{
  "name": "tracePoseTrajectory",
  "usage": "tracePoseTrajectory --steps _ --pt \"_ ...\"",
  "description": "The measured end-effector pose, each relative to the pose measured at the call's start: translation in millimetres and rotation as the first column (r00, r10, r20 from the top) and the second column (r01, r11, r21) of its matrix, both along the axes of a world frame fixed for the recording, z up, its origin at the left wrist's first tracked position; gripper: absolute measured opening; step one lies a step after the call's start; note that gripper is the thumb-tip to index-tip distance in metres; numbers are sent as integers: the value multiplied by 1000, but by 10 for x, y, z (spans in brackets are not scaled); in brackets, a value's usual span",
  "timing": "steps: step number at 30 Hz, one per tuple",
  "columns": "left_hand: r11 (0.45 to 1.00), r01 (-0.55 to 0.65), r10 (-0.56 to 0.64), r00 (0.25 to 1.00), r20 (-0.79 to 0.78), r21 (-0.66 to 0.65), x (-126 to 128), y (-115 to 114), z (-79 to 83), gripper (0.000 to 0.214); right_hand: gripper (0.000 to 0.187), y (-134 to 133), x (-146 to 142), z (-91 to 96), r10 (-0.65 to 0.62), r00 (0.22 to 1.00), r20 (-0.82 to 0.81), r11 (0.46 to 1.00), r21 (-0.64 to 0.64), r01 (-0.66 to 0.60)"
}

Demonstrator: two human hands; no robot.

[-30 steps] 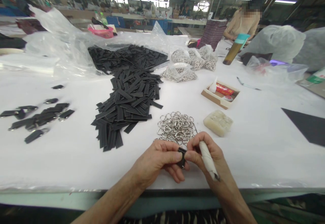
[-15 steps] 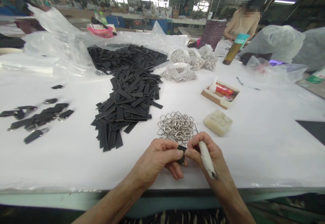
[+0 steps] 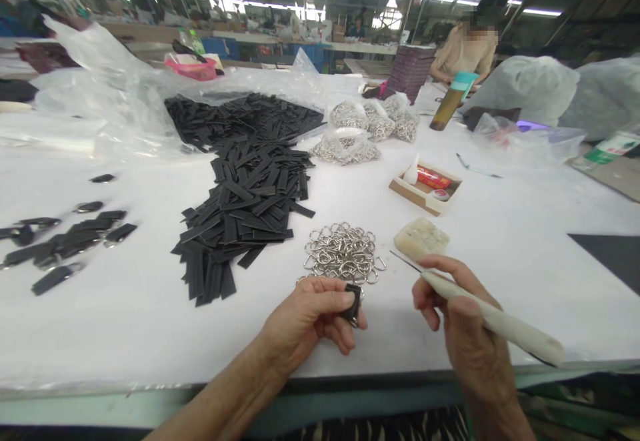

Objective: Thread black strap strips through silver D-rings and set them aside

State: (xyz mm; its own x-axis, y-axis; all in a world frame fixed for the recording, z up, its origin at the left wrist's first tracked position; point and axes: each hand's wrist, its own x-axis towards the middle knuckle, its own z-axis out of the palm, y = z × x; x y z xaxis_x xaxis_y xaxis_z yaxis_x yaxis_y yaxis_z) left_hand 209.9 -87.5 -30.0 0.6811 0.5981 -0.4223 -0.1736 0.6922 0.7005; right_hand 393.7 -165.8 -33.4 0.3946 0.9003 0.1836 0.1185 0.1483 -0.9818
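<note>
A small folded black piece (image 3: 353, 304), metal shining at its lower end, is pinched between the thumb and fingers of the left hand (image 3: 323, 307), above the near edge of the white surface (image 3: 125, 337) and just in front of a heap of metal rings (image 3: 343, 254). Half a second earlier the piece was fingered by both hands; now it is gripped by the left alone, in nearly the same place.

The right hand (image 3: 467, 317) has been drawn away toward the near right corner, closed around a pale-handled tool (image 3: 495, 314). The handle, earlier slanted down against the wrist, is now laid across the hand, its butt directed at that corner. The thin tip is pointed toward the far left, near a yellowish block (image 3: 421, 237); whether the two touch cannot be told.

Black strips (image 3: 240, 207) are heaped left of the rings and spread toward the far edge. Similar ringed pieces (image 3: 83, 237), blurred, are scattered near the left edge. Beyond the block, a red tube (image 3: 431, 177) is held in an open box (image 3: 411, 199). Bagged rings (image 3: 345, 147) are grouped farther back.
</note>
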Motion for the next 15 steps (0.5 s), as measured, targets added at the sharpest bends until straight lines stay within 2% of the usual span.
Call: tracePoseTrajectory --steps 2,7,12,15 --pt "1000 -4 4 1000 19 -25 9 4 -17 20 51 -18 7 24 -48 998 43 999 -4 48" --pt "997 16 -9 997 83 -78 23 6 -59 20 28 -9 -108 26 -211 973 92 970 -103 220" --pt "994 39 -25 992 127 -104 19 11 -97 21 19 15 -259 10 -178 968 176 978 -78 194" --pt "993 31 -19 995 100 -115 16 19 -95 21 18 12 -268 -4 -130 982 138 988 -64 139"
